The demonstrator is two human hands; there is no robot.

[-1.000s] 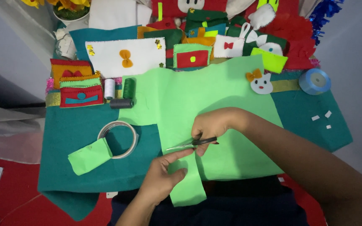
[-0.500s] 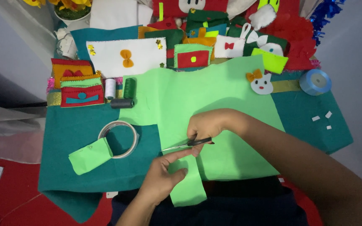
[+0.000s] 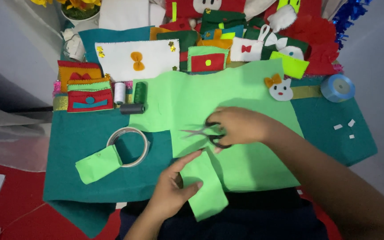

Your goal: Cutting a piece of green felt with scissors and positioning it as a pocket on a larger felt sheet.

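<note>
Right hand (image 3: 241, 126), frame centre, grips black-handled scissors (image 3: 205, 132), blades parted, tips pointing left over light green felt sheet (image 3: 192, 100). Left hand (image 3: 174, 189) pinches cut strip (image 3: 207, 184) at lower centre, holding it taut and flat. Tape ring (image 3: 127, 146) left, on teal felt (image 3: 81, 138).

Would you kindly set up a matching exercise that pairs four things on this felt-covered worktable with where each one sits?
Things:
1. black-handled scissors
2. blue ribbon roll
3. clear tape ring
4. white thread spool

Places:
A. far right, on the teal felt
B. in the right hand, over the light green felt sheet
C. beside the dark green thread spool
D. left of the light green sheet, touching a small green felt piece

Pairs: 1-B, 2-A, 3-D, 4-C
</note>
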